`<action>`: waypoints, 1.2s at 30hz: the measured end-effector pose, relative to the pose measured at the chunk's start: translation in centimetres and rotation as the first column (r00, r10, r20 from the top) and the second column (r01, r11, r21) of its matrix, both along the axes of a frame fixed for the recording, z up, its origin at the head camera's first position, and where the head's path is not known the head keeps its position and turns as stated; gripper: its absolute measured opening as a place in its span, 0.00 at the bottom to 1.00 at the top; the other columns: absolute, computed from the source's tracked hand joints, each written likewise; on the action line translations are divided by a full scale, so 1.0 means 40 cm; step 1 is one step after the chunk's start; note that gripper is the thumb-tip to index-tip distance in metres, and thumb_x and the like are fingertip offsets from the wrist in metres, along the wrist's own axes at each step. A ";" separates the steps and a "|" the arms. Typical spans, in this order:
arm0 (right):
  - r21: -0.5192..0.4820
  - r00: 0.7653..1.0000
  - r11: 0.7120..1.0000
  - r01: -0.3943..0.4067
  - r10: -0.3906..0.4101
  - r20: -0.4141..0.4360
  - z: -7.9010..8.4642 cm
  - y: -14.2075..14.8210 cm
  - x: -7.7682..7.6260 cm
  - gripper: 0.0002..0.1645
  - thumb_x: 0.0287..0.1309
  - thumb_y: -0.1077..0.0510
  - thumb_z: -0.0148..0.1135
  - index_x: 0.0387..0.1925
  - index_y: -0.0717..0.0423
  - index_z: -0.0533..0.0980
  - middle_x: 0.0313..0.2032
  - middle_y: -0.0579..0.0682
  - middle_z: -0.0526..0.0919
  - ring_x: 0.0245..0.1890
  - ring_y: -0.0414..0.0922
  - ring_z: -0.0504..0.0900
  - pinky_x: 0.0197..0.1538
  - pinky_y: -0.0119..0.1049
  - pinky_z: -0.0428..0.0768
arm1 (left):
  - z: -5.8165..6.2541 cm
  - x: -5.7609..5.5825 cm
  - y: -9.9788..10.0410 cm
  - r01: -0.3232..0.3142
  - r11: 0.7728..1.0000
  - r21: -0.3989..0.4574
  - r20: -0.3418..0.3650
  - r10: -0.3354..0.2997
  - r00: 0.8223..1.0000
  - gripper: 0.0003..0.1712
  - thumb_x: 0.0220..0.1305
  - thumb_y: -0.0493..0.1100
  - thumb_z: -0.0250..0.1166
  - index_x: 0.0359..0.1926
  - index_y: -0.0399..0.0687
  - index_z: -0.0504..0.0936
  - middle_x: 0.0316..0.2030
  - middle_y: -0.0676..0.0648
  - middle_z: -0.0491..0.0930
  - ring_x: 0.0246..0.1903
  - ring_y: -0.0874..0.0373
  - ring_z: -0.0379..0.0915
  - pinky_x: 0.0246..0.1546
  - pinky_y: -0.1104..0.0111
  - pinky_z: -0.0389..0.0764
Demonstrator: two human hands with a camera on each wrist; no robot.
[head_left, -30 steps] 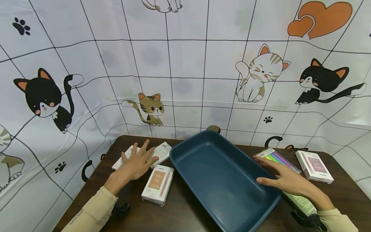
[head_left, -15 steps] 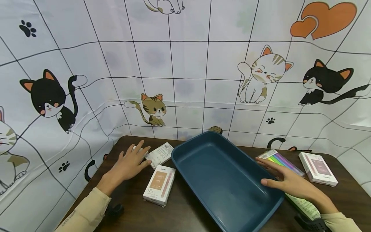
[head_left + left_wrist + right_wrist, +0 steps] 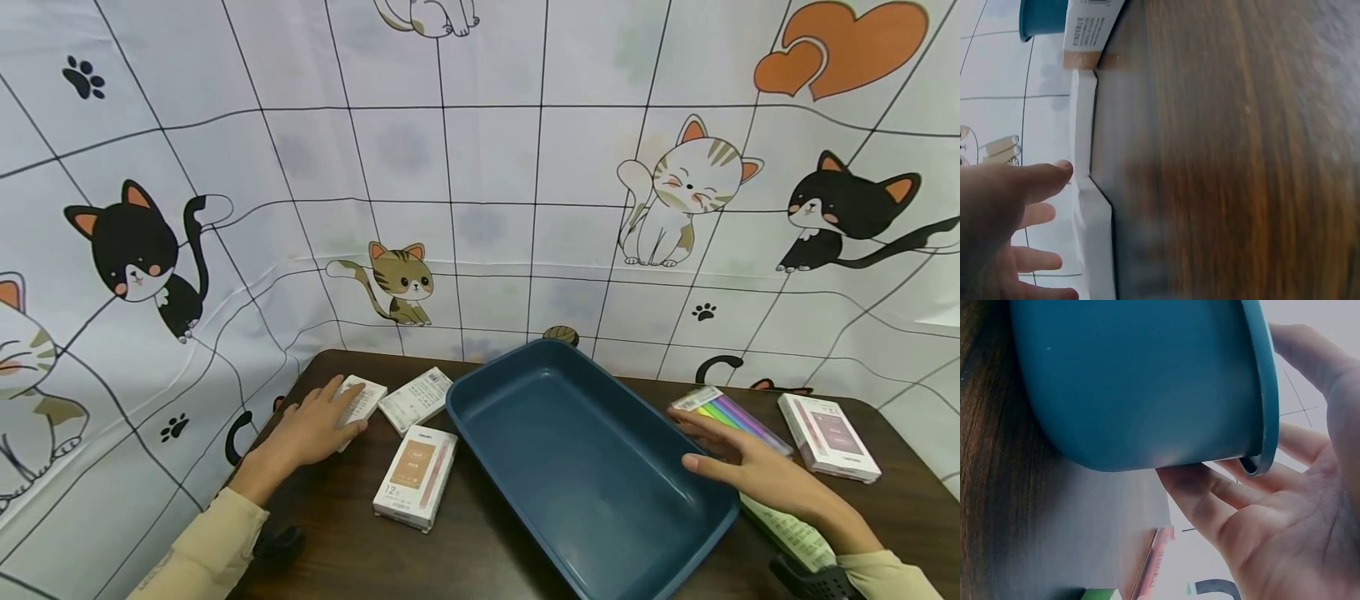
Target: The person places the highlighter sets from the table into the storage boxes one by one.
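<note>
My left hand [image 3: 311, 429] is over a small white box [image 3: 363, 402] at the table's back left, its loosely extended fingers at the box's near side. In the left wrist view, the thumb and fingers lie spread beside the white boxes' edges. A second white box [image 3: 415, 400] lies to its right, and a white box with a tan panel [image 3: 414, 479] sits nearer me. My right hand [image 3: 757, 471] holds the right rim of a deep blue tray [image 3: 570, 467], thumb inside and fingers outside. The right wrist view shows those fingers against the outer wall.
Right of the tray lies a clear pack with rainbow-coloured strips [image 3: 738, 421], and beside it a white box with a mauve panel [image 3: 828, 437]. A green printed pack [image 3: 791, 529] shows below my right wrist. A cat-print sheet [image 3: 487, 208] hangs behind the dark table [image 3: 337, 542].
My left hand has drawn back and left, uncovering more of the boxes under it. The right hand stays at the tray's rim. The view has shifted slightly.
</note>
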State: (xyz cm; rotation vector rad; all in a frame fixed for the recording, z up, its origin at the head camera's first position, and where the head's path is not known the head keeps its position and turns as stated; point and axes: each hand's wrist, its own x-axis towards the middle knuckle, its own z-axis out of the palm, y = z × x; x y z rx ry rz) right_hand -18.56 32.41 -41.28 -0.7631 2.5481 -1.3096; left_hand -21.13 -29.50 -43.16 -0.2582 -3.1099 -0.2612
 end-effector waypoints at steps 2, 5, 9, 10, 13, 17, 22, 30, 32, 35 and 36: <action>0.004 1.000 1.000 0.000 0.000 0.002 0.000 0.001 0.000 0.34 0.76 0.57 0.57 0.78 0.48 0.61 0.73 0.55 0.65 0.65 0.28 0.67 0.56 0.31 0.76 | 0.001 0.003 -0.011 0.008 1.000 0.017 -0.003 -0.008 1.000 0.40 0.71 0.56 0.64 0.75 0.41 0.66 0.72 0.25 0.56 0.65 0.22 0.58 0.53 0.26 0.63; -0.004 1.000 1.000 -0.015 0.015 0.004 -0.003 0.004 -0.002 0.31 0.78 0.57 0.52 0.78 0.47 0.61 0.73 0.56 0.64 0.66 0.29 0.66 0.56 0.31 0.76 | 0.005 0.009 -0.023 0.005 0.999 0.038 0.004 -0.005 1.000 0.39 0.71 0.55 0.64 0.74 0.39 0.66 0.69 0.24 0.60 0.63 0.22 0.61 0.51 0.28 0.67; -0.017 1.000 1.000 -0.023 0.023 0.008 -0.006 0.009 -0.004 0.29 0.81 0.57 0.47 0.78 0.48 0.60 0.73 0.56 0.64 0.67 0.30 0.66 0.58 0.30 0.74 | 0.009 0.019 -0.034 -0.018 0.998 0.066 0.029 0.016 0.999 0.40 0.72 0.54 0.64 0.74 0.36 0.64 0.64 0.22 0.66 0.60 0.23 0.65 0.50 0.31 0.71; -0.019 1.000 1.000 -0.023 0.023 0.004 -0.007 0.010 -0.005 0.29 0.81 0.57 0.46 0.78 0.49 0.61 0.73 0.56 0.65 0.66 0.31 0.66 0.58 0.29 0.74 | 0.009 0.021 -0.036 -0.021 0.997 0.072 0.033 0.018 0.999 0.40 0.72 0.54 0.63 0.74 0.35 0.64 0.62 0.21 0.67 0.59 0.23 0.66 0.49 0.32 0.72; -0.027 1.000 0.999 -0.029 0.029 -0.009 -0.009 0.013 -0.006 0.28 0.81 0.58 0.45 0.78 0.51 0.61 0.72 0.55 0.66 0.67 0.32 0.67 0.58 0.28 0.73 | 0.005 0.027 -0.041 -0.029 0.995 0.091 0.038 0.025 0.999 0.40 0.72 0.54 0.63 0.74 0.35 0.64 0.61 0.21 0.68 0.58 0.23 0.67 0.48 0.32 0.72; -0.037 0.999 0.998 -0.041 0.040 -0.025 -0.011 0.015 -0.009 0.28 0.81 0.59 0.44 0.78 0.52 0.61 0.72 0.56 0.66 0.67 0.32 0.67 0.57 0.28 0.73 | -0.004 0.030 -0.047 -0.057 0.992 0.114 0.039 0.053 0.998 0.42 0.72 0.55 0.63 0.75 0.34 0.62 0.61 0.20 0.67 0.58 0.22 0.66 0.48 0.31 0.71; -0.029 0.998 0.999 -0.040 0.039 -0.045 -0.014 0.014 -0.015 0.28 0.81 0.59 0.45 0.78 0.49 0.62 0.72 0.57 0.66 0.67 0.32 0.67 0.57 0.27 0.73 | -0.004 0.035 -0.053 -0.145 0.980 0.137 0.069 0.136 0.988 0.51 0.69 0.60 0.65 0.73 0.25 0.58 0.61 0.17 0.63 0.57 0.19 0.64 0.49 0.30 0.70; 0.070 0.998 0.997 0.037 -0.033 -0.060 -0.019 0.014 -0.014 0.26 0.81 0.53 0.47 0.75 0.42 0.67 0.71 0.47 0.69 0.66 0.29 0.64 0.58 0.28 0.72 | 0.004 0.040 -0.057 -0.219 0.969 0.115 0.123 0.205 0.971 0.55 0.63 0.67 0.67 0.60 0.14 0.69 0.58 0.17 0.64 0.55 0.23 0.66 0.48 0.33 0.72; 0.083 0.997 0.995 0.048 -0.043 -0.061 -0.022 0.014 -0.013 0.26 0.81 0.52 0.47 0.74 0.40 0.68 0.70 0.45 0.69 0.66 0.28 0.64 0.57 0.29 0.72 | 0.004 0.041 -0.058 -0.215 0.969 0.121 0.121 0.201 0.972 0.53 0.63 0.67 0.67 0.58 0.15 0.72 0.57 0.17 0.65 0.53 0.24 0.67 0.47 0.34 0.73; 0.077 0.997 0.996 0.048 -0.044 -0.056 -0.024 0.013 -0.012 0.26 0.81 0.52 0.47 0.74 0.40 0.68 0.71 0.46 0.69 0.66 0.28 0.64 0.57 0.29 0.72 | 0.006 0.043 -0.056 -0.215 0.967 0.136 0.113 0.201 0.973 0.51 0.62 0.65 0.68 0.57 0.16 0.73 0.55 0.18 0.67 0.51 0.27 0.69 0.46 0.37 0.74; 0.071 0.998 0.996 0.045 -0.042 -0.052 -0.025 0.012 -0.012 0.26 0.81 0.52 0.47 0.74 0.40 0.68 0.71 0.46 0.69 0.66 0.28 0.64 0.58 0.29 0.72 | 0.008 0.043 -0.055 -0.218 0.966 0.141 0.109 0.204 0.973 0.50 0.62 0.64 0.69 0.57 0.16 0.73 0.54 0.19 0.68 0.49 0.28 0.70 0.46 0.38 0.74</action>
